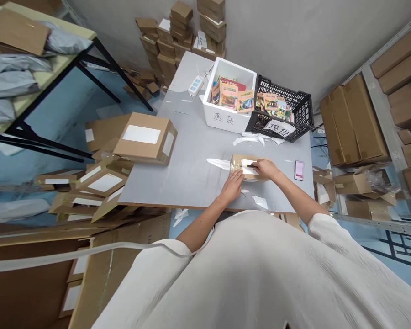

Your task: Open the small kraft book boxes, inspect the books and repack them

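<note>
A small taped cardboard box (238, 162) with a white label lies near the front of the grey table (178, 183). My left hand (233, 186) grips its near left side, fingers on the top edge. In my right hand (266, 169) is a utility knife (250, 166) with yellow and black on it. The knife is over the label, its tip pointing left towards the clear tape; whether the blade touches the box is too small to tell. Torn white paper strips (219, 163) lie beside the box.
Behind stand a white foam box (222, 116) and a black plastic crate (303, 109), both with books. A larger carton (145, 137) sits at the table's left, a phone (299, 170) at the right, a power strip (196, 85) at the back. Cartons and a shelf (370, 87) flank the table.
</note>
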A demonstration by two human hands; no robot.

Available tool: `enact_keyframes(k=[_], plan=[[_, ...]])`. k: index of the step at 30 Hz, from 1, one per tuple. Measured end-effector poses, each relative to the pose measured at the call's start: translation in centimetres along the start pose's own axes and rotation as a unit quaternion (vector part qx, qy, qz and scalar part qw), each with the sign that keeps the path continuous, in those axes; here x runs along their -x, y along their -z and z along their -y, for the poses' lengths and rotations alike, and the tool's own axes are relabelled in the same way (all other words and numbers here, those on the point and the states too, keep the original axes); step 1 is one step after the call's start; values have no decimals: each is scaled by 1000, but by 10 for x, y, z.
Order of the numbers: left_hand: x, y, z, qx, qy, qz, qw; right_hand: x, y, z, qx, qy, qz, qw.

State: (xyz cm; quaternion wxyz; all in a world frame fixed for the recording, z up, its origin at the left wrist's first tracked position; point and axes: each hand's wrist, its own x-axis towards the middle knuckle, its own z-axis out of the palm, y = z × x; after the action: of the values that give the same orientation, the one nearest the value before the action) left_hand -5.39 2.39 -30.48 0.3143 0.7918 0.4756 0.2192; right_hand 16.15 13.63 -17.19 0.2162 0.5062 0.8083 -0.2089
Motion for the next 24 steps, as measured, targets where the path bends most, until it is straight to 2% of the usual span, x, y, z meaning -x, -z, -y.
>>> enact_keyframes(k=[12,21,24], plan=[[-2,0,-3,-20,19,-10,1000,11,0,-23,-31,-32,1,999],[-3,5,-11,-77,44,12,996,45,6,-66,5,-69,43,997],[-5,8,-14,-87,50,17,995,54,5,-81,6,-71,40,997]])
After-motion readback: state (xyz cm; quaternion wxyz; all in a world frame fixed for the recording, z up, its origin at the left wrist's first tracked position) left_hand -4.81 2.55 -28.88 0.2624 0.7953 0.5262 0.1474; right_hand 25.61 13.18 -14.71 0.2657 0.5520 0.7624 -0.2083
